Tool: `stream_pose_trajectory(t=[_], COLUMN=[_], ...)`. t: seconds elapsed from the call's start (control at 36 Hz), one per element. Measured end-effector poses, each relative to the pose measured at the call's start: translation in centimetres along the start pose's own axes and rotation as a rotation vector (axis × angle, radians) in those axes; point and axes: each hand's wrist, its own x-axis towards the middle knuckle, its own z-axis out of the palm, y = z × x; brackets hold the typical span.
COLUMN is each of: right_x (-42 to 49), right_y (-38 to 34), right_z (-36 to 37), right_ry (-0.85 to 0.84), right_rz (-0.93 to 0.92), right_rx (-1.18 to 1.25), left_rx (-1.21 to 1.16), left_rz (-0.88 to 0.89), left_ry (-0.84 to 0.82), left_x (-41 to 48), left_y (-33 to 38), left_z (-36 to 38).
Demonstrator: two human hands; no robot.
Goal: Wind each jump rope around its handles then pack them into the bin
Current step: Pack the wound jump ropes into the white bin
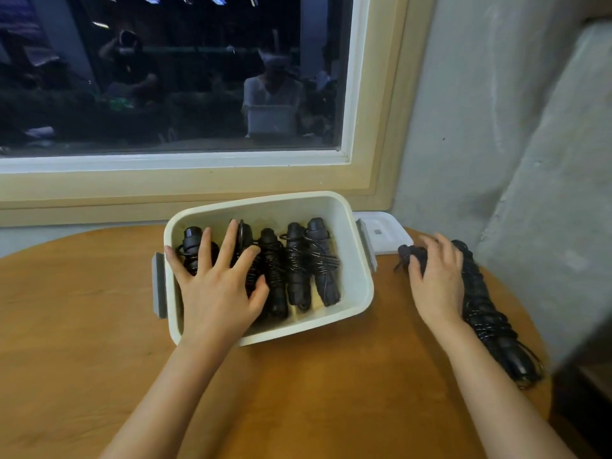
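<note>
A cream bin (354,293) with grey side latches stands on the round wooden table. Inside it lie several black jump ropes (299,266), each wound around its handles, side by side. My left hand (217,286) reaches into the bin's left half, fingers spread and straight, pressing on the leftmost wound ropes. To the right of the bin, more wound black ropes (486,313) lie on the table near its right edge. My right hand (437,276) rests on their far end, its fingers bent over one bundle.
The bin's white lid (381,231) lies flat behind the bin's right latch. A window sill and frame run along the back. A grey wall stands close on the right, past the table edge (543,376).
</note>
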Motion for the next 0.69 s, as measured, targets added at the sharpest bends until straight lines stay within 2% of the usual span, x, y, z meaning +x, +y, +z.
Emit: stream_pose_trajectory(t=[0.17,0.22,0.33,0.58,0.69], right_x=[2.6,2.7,2.8,3.3,3.2], right_y=[3.6,4.0,3.3,2.7,2.7], right_z=[3.4,4.3,4.6,4.4,2.9], right_ry=[-0.441,-0.484,-0.4,-0.47,-0.434], right_rz=[0.184,0.192,0.192,0.322,0.503], right_rx=[-0.33,-0.413,-0.527,-0.285,0.239], left_rx=[0.005,0.005,0.007,-0.017,-0.027], left_rz=[0.013,0.021,0.03,0.039,0.048], left_ry=[-0.007,-0.002,0.0,-0.007,-0.009], left_x=[0.4,0.5,0.5,0.6,0.6], left_y=[-0.1,-0.1,-0.2,-0.3,-0.3], left_z=[0.1,0.0,0.0,0.0,-0.1])
